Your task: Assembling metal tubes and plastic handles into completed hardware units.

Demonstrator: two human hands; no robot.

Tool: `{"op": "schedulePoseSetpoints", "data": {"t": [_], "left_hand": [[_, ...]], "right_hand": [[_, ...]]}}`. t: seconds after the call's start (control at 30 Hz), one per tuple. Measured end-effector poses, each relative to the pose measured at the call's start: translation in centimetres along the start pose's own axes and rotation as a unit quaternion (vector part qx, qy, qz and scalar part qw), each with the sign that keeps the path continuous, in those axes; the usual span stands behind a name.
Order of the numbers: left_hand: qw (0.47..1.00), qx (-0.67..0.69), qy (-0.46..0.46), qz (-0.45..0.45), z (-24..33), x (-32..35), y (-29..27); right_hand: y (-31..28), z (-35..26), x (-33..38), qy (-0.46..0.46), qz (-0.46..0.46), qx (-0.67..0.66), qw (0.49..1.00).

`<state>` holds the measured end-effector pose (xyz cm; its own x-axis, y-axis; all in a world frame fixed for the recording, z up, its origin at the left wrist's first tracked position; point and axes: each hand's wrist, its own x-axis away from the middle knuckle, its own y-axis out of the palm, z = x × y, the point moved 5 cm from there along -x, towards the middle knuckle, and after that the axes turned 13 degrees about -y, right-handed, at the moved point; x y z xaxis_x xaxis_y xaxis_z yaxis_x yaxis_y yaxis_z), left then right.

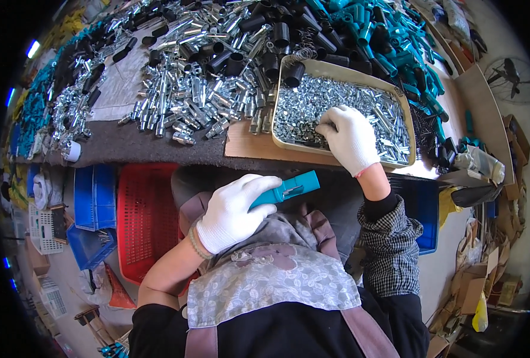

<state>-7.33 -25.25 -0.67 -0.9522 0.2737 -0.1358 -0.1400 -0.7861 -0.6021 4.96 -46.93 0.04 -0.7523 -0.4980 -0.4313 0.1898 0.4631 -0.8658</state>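
My left hand (238, 209), in a white glove, is closed round a teal plastic handle (300, 184). The handle is tubular, with a slot in its side that shows dark and metal parts, and I hold it above my lap. My right hand (349, 137), gloved too, is over a cream tray (403, 98) on the bench. Its thumb and fingers are pinched together down at the small metal parts (312, 104) in the tray. Whatever sits between those fingertips is too small or too hidden to name. Longer metal pins (384, 116) lie at the tray's right side.
Shiny metal fittings (199, 98) are heaped left of the tray. Black sleeves (281, 34) and teal handles (390, 45) pile up behind it. Below the bench edge (157, 146) stand a red basket (148, 221) and blue bins (94, 197), with another blue bin (426, 215) at right.
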Motion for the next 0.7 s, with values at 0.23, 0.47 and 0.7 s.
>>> {"op": "schedulePoseSetpoints", "data": {"t": [0.23,0.47,0.7], "left_hand": [[0.970,0.178,-0.163,-0.021,-2.2,-0.1,0.0],[0.793,0.555,-0.239,-0.081,-1.9,-0.6,1.2],[0.751,0.598,-0.276,-0.040,-2.0,0.5,1.9]], "right_hand": [[-2.1,-0.5,0.7,0.023,0.157,-0.102,0.982],[0.4,-8.9,3.6,0.000,0.152,-0.470,0.869],[3.9,-10.0,4.6,0.127,0.192,-0.576,0.784]]}}
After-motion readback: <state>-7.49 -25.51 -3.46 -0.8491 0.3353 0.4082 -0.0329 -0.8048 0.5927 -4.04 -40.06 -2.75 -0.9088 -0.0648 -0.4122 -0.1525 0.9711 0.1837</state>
